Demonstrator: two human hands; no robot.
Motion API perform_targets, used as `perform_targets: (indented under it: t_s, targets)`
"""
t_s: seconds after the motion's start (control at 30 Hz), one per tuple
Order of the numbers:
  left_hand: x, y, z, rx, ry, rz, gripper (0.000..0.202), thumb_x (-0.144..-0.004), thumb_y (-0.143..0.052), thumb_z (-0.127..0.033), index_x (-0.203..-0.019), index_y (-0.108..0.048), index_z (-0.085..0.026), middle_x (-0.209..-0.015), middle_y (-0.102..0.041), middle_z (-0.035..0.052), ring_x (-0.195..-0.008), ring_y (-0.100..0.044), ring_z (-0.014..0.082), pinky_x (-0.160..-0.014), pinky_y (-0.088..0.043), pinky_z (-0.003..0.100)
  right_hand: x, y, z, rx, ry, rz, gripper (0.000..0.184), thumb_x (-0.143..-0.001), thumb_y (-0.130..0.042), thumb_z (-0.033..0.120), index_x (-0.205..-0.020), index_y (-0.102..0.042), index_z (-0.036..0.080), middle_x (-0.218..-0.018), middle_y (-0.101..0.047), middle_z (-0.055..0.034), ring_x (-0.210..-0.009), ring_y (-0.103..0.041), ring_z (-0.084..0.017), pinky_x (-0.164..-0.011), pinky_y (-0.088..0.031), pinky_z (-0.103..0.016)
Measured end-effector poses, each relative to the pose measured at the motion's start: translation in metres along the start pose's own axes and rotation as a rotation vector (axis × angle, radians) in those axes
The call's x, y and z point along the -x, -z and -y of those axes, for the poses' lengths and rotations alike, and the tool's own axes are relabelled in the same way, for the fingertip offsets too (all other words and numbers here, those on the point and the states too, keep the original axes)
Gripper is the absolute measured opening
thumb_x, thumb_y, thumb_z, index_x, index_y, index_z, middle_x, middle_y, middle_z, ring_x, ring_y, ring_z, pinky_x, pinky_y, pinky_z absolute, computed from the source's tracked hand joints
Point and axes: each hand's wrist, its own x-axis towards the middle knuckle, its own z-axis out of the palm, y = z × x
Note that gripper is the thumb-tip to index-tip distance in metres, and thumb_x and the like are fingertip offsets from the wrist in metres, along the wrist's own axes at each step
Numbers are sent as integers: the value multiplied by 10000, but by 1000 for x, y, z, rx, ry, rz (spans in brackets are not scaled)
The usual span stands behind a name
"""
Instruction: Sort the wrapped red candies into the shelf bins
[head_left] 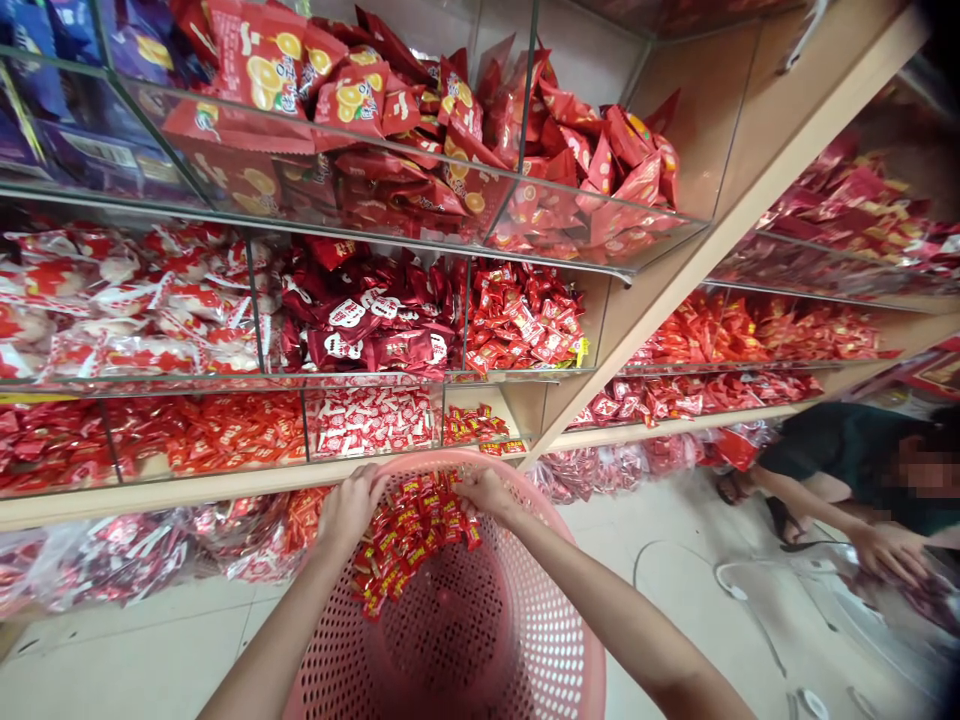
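Observation:
A pink perforated plastic basket (577, 610) stands before me, tilted, with its mouth toward me and its far rim against the lowest shelf. Small red candy packets (409, 540) with yellow lettering lie in a bunch down its far inner wall. My left hand (351, 508) is closed over the basket's rim at the left of the bunch. At the right of the bunch, my right hand (484, 494) has its fingers curled on some of these packets, just inside the rim. What its fingertips touch is partly hidden.
Glass-fronted shelf bins (375, 420) hold red and white wrapped sweets. A small bin (472, 422) with similar red packets sits just above the basket. Bagged goods (142, 555) lie under the shelf. At right, a person (847, 480) crouches handling a clear bag.

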Motion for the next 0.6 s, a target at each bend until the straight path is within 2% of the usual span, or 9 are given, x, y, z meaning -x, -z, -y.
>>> perform_targets:
  t_s: [0.17,0.27,0.33,0.43,0.5,0.6]
  targets:
    - [0,0,0,2,-13,-7,410,-913,-279,-419,-1147,-543,-209,-1070,-656,85,-839,-652,197,-658,-455,259,8,9,5,-77,63,27,396,-666,-649,476,-487,-426,203,-412,-534,33,-357,-464,-89,-359,-314,-192]
    - [0,0,0,-7,-20,-5,431,-915,-260,-433,-1147,-546,-208,-1053,-661,86,-830,-654,206,-647,-457,267,19,16,2,31,180,12,370,-727,-591,477,-536,-432,203,-441,-542,38,-366,-469,-93,-378,-313,-199]
    - [0,-1,0,-4,-21,-12,438,-915,-257,-436,-1156,-542,-208,-1073,-656,84,-832,-654,206,-653,-460,270,29,20,-1,210,290,15,344,-784,-541,446,-560,-462,197,-468,-556,29,-394,-484,-96,-404,-315,-201]
    - [0,-2,0,5,-20,-18,442,-915,-262,-430,-1175,-535,-200,-1113,-642,90,-848,-652,210,-668,-467,279,45,20,-8,632,497,67,266,-826,-530,350,-621,-550,181,-583,-626,-10,-522,-556,-120,-486,-350,-213]
    - [1,-1,0,7,-21,-22,438,-915,-268,-428,-1177,-534,-198,-1117,-639,94,-856,-651,213,-668,-468,281,53,17,-13,958,605,166,186,-845,-520,282,-724,-608,172,-694,-668,-46,-623,-599,-144,-542,-376,-226]
    - [2,0,0,-1,-25,-25,422,-911,-286,-432,-1162,-537,-202,-1080,-653,91,-843,-654,211,-647,-464,275,59,10,-20,1340,660,313,193,-890,-434,203,-897,-621,156,-786,-685,-77,-676,-627,-161,-557,-395,-242]
